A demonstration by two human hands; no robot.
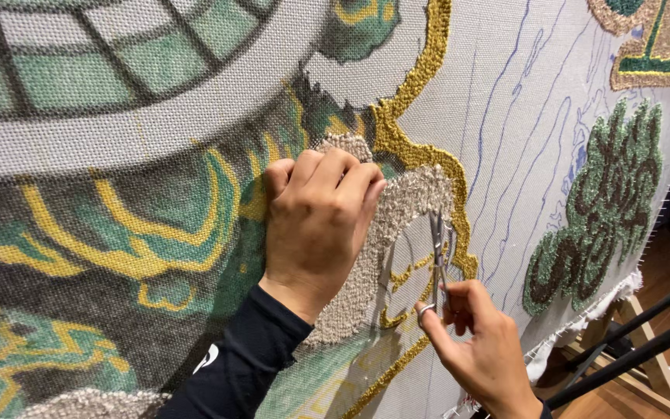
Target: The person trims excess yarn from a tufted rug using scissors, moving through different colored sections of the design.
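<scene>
Here the right hand holds scissors against the tufted canvas.

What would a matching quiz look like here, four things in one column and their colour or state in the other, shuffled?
Things:
1. Left hand
2. Scissors
3. Sleeve
4. Tufted outline

States or colours:
A. Gold
B. Held in the right hand, blades pointing up
C. Pressed against the beige tufted patch
D. Dark

Pairs: 1-C, 2-B, 3-D, 4-A
</scene>
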